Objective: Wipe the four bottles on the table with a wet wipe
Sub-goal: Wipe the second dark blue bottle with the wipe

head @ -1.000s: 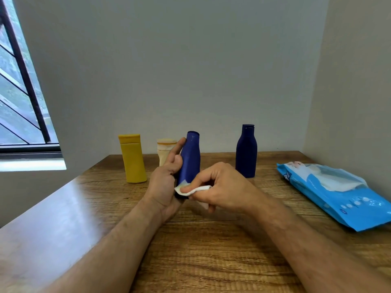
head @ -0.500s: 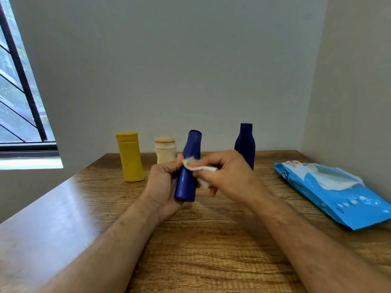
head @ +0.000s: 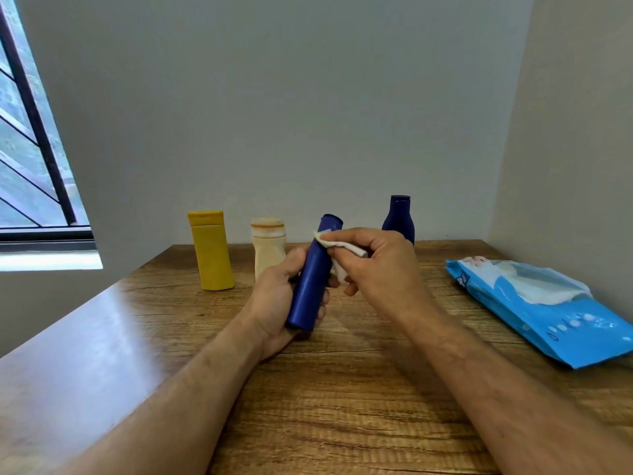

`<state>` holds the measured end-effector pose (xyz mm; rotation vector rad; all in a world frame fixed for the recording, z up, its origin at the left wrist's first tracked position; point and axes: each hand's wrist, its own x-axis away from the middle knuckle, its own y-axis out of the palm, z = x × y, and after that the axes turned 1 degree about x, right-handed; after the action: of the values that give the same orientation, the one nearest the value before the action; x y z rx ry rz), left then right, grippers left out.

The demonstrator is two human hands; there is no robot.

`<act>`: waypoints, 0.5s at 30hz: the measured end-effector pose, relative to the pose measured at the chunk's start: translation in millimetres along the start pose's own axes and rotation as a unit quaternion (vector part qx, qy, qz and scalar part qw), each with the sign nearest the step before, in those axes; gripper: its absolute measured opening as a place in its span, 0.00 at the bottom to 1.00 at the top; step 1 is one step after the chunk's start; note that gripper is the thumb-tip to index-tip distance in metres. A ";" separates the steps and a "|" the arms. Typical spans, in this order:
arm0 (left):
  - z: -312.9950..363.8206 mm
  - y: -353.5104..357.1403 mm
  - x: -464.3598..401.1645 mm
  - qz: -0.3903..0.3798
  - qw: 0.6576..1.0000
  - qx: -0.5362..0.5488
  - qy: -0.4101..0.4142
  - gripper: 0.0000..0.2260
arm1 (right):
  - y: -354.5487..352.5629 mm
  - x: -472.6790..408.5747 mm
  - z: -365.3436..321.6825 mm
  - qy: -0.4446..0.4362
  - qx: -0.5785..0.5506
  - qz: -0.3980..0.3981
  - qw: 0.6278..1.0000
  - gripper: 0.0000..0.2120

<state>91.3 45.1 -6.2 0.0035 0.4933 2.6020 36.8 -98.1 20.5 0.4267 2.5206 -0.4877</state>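
A person's left hand (head: 279, 296) wraps around the lower body of a slim, royal-blue plastic bottle (head: 313, 275), lifted clear of the wooden bench (head: 342, 406) and tilted with its cap away from the body. The right hand (head: 380, 265) pinches a folded white wet wipe (head: 337, 246) against the bottle's neck, just below the cap. Beyond the left hand stand a yellow flat-sided plastic bottle (head: 210, 250) and a squat cream bottle (head: 269, 248); a dark navy bottle (head: 399, 217) rises behind the right hand. To the right of both hands lies an open blue pack of wipes (head: 548, 310). With the grip low and the surface likely damp, the bottle could slip or twist loose under a firm stroke, toppling the cream bottle just behind it.
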 end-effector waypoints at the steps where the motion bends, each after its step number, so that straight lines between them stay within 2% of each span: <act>1: 0.1 -0.9 -0.6 0.010 1.000 -0.003 0.012 0.17 | -0.1 0.3 -0.6 0.007 0.001 -0.031 1.000 0.09; 5: 1.0 -3.5 -4.0 0.035 0.997 0.047 0.058 0.14 | 4.3 1.3 -0.7 0.034 0.049 -0.215 0.975 0.07; 8: 3.2 -2.8 -5.4 0.071 0.993 0.047 0.080 0.14 | 5.4 1.9 0.0 0.037 0.077 -0.257 0.963 0.06; 11: 3.3 -1.7 -3.4 0.050 0.995 0.002 0.087 0.13 | 4.2 2.3 -0.2 0.023 0.058 -0.193 0.979 0.07; 15: 2.5 0.4 -0.5 0.024 0.996 -0.040 0.080 0.10 | 0.7 -0.7 0.5 -0.004 0.019 -0.026 0.999 0.07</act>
<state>91.7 45.4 -3.7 -0.2235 0.4481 2.6797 37.8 -97.8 20.3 0.3738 2.5230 -0.5581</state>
